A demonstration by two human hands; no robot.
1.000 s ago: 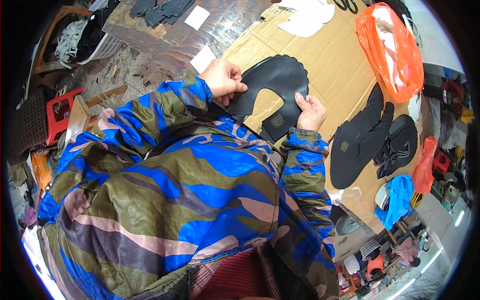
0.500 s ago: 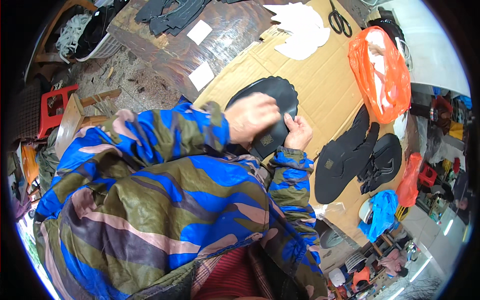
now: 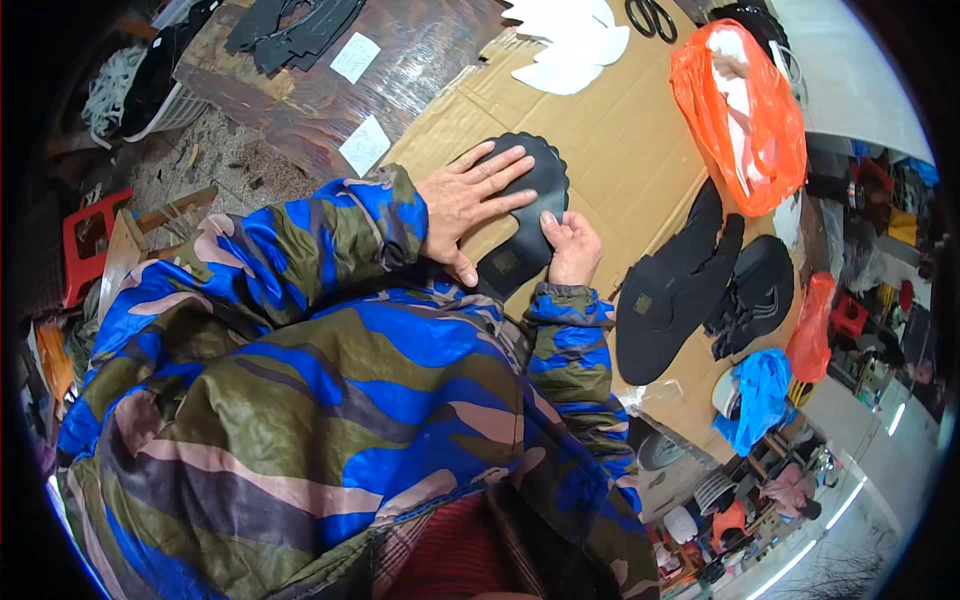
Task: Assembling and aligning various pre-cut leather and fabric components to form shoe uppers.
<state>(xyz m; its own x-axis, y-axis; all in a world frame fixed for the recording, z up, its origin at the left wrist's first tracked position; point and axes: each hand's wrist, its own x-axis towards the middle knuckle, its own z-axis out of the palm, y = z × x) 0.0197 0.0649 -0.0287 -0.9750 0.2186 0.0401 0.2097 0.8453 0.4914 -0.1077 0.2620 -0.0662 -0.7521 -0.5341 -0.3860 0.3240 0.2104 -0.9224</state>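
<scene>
A curved black shoe-upper piece with a scalloped far edge lies on the cardboard in front of me. My left hand rests flat on its left part, fingers spread, the thumb near its lower end. At the piece's right edge my right hand is closed, with the thumb on top and the other fingers curled; their tips are hidden. A small printed mark sits on the piece's near end. To the right lie more black shoe-upper pieces, some stacked flat with small cut parts beside them.
The cardboard sheet covers much of the wooden table. White cut pieces and black-handled scissors lie at the far side. An orange plastic bag stands at right, a blue bag near the right edge.
My left hand, blurred above the piece before, now lies spread on it. My right hand still grips the right edge. The whole view has shifted slightly.
</scene>
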